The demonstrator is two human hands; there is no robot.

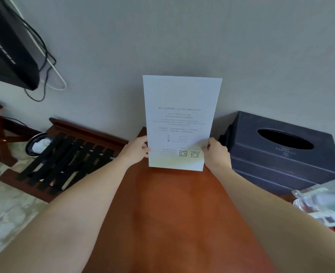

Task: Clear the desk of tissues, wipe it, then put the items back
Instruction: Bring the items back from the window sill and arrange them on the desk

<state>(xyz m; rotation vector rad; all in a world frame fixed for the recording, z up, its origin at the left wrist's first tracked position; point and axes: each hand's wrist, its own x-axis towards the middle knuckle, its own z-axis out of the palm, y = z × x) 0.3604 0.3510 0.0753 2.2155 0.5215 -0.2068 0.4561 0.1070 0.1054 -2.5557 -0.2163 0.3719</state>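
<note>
Sheet (182, 107) bearing QR codes (183, 153), in left hand (136, 151), right hand (216, 154).

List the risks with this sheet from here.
1. The printed sheet stands upright by the wall, pinched only low down by the left grip and right grip; released, it may flop or slide on the desk.
2. It sits near the desk's left edge, so it could drop onto the luggage rack.
</note>
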